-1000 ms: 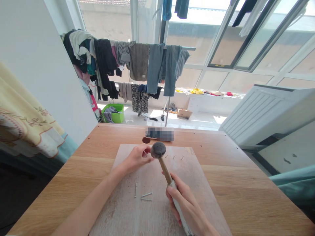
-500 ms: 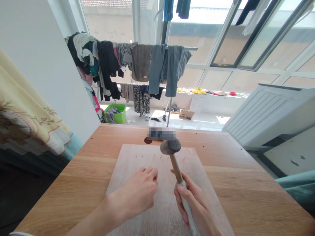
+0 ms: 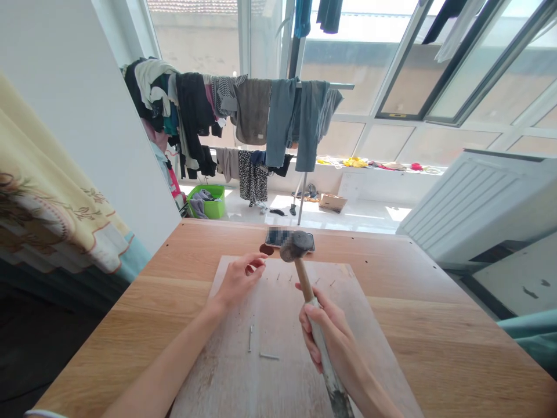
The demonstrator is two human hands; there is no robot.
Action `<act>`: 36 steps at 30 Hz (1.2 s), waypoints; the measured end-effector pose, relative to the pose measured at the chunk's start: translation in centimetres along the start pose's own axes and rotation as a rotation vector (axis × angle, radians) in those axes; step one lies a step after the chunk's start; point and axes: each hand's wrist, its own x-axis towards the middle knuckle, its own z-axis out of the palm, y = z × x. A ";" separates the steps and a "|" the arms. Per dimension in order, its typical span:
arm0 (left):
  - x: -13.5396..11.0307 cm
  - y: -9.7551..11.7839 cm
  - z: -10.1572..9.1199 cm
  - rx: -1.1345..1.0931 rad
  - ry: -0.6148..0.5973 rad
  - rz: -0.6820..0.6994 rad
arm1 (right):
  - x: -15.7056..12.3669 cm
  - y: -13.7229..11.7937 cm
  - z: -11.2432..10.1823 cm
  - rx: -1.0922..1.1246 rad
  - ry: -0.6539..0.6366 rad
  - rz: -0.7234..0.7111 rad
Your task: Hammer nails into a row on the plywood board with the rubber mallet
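Note:
My right hand (image 3: 326, 325) is wrapped round the handle of a hammer (image 3: 311, 296). Its dark head is raised above the board's far part and overlaps the phone in view. My left hand (image 3: 241, 278) is over the far left of the pale wooden board (image 3: 287, 383), thumb and fingertips pinched together; whatever is between them is too small to make out. Several thin nails stand in a row along the far part, among them an upright nail (image 3: 278, 277) and a leaning nail (image 3: 332, 283). Two loose nails lie nearer: one lengthwise (image 3: 250, 338), one crosswise (image 3: 270, 356).
The board lies on a wooden table (image 3: 435, 325). Behind it are a phone (image 3: 308, 241) and a dark round hole or disc (image 3: 267, 249). Beyond the table are a drying rack with clothes (image 3: 252, 113), a green basket (image 3: 215, 203) and a cardboard box (image 3: 333, 202).
My left hand has moved away from me towards the board's far left, uncovering the two loose nails. The hammer and my right hand have shifted slightly left and farther away.

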 end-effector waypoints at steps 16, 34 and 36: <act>-1.0 0.2 0.3 0.136 -0.091 0.057 | -0.5 1.1 -0.8 0.059 -0.030 0.029; -1.1 0.0 0.4 0.170 -0.111 0.115 | -1.3 1.6 -0.9 -0.018 -0.078 0.083; -1.1 0.2 0.3 0.182 -0.101 0.115 | -1.3 1.7 -0.9 -0.022 -0.087 0.083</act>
